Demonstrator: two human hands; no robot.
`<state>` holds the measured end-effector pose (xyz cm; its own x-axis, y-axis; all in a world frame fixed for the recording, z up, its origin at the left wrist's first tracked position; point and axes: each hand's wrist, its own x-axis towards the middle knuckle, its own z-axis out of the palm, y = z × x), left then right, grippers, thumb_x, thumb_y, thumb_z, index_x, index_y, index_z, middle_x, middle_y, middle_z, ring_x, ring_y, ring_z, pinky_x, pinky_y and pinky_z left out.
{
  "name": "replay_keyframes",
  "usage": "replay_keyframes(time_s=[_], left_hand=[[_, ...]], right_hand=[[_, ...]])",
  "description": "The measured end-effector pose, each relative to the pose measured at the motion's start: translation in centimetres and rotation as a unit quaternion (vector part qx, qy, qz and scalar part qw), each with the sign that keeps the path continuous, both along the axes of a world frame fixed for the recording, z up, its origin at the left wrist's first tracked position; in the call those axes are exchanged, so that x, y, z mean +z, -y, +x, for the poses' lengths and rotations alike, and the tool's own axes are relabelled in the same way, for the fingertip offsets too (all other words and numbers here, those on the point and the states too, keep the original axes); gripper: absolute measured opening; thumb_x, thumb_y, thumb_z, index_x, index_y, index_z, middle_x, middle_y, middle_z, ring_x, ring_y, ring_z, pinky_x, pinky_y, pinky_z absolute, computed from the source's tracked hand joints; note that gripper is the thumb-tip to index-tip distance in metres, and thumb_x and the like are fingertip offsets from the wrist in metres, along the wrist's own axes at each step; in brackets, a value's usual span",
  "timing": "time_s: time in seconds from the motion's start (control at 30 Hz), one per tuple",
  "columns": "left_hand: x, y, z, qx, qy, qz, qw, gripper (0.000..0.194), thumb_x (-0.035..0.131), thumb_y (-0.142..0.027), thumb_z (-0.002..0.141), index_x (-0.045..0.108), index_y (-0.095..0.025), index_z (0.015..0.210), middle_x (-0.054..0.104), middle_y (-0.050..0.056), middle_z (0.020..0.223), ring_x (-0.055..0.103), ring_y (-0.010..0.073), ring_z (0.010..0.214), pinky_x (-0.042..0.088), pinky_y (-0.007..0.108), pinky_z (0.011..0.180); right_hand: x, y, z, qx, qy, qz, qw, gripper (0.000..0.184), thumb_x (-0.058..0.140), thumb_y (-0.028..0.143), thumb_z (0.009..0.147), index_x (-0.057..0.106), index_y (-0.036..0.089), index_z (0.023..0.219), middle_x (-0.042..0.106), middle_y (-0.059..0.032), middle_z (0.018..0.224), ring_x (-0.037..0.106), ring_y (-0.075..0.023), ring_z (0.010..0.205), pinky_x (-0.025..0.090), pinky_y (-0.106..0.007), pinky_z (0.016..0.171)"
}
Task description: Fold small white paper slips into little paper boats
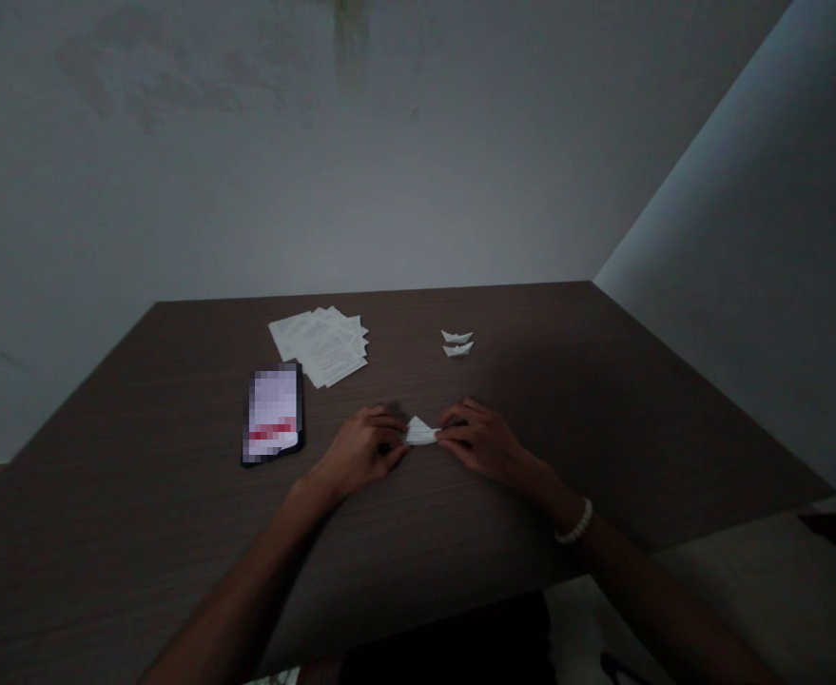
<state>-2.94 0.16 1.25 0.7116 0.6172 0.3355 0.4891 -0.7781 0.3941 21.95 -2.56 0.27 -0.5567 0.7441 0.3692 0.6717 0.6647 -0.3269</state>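
Between my two hands, just above or on the table, is a small folded paper boat with a pointed peak in its middle. My left hand pinches its left end between thumb and fingers. At the other end, the thumb and fingertips of my right hand close on the paper's right tip. Parts of both ends are hidden by the fingers. Farther back stand two finished-looking paper boats, white and close together, one behind the other.
A fanned stack of printed paper sheets lies at the back left. In front of it rests a phone in a dark case, its screen blurred out. The brown table meets a pale wall at the back.
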Motion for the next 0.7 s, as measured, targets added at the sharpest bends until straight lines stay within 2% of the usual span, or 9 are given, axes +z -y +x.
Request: replay_keyframes(time_s=[0.2, 0.4, 0.7], left_hand=[[0.0, 0.1, 0.1, 0.007, -0.002, -0.005, 1.000, 0.018, 0.059, -0.029, 0.089, 0.072, -0.019, 0.082, 0.072, 0.005, 0.095, 0.063, 0.0211, 0.091, 0.049, 0.038, 0.085], [-0.3, 0.3, 0.5, 0.024, 0.004, -0.025, 0.999, 0.020, 0.055, -0.030, 0.092, 0.070, -0.019, 0.085, 0.070, 0.004, 0.088, 0.062, 0.0196, 0.088, 0.046, 0.036, 0.083], [-0.5, 0.6, 1.2, 0.100, 0.026, -0.051, 0.993, 0.018, 0.059, -0.030, 0.088, 0.067, -0.018, 0.078, 0.066, 0.003, 0.075, 0.059, 0.0188, 0.076, 0.042, 0.035, 0.076]], right_hand=[[0.2, 0.2, -0.4, -0.022, -0.012, -0.016, 1.000, 0.014, 0.061, 0.028, 0.090, 0.073, 0.022, 0.091, 0.065, -0.0056, 0.099, 0.054, -0.0193, 0.092, 0.045, -0.035, 0.083], [0.3, 0.3, -1.0, -0.044, -0.034, -0.032, 0.998, 0.014, 0.060, 0.027, 0.090, 0.071, 0.020, 0.085, 0.065, -0.0045, 0.094, 0.054, -0.0183, 0.089, 0.045, -0.034, 0.083], [0.4, 0.4, -2.1, -0.119, -0.061, -0.061, 0.989, 0.016, 0.064, 0.029, 0.088, 0.069, 0.020, 0.076, 0.065, -0.0025, 0.089, 0.055, -0.0167, 0.087, 0.044, -0.032, 0.082]])
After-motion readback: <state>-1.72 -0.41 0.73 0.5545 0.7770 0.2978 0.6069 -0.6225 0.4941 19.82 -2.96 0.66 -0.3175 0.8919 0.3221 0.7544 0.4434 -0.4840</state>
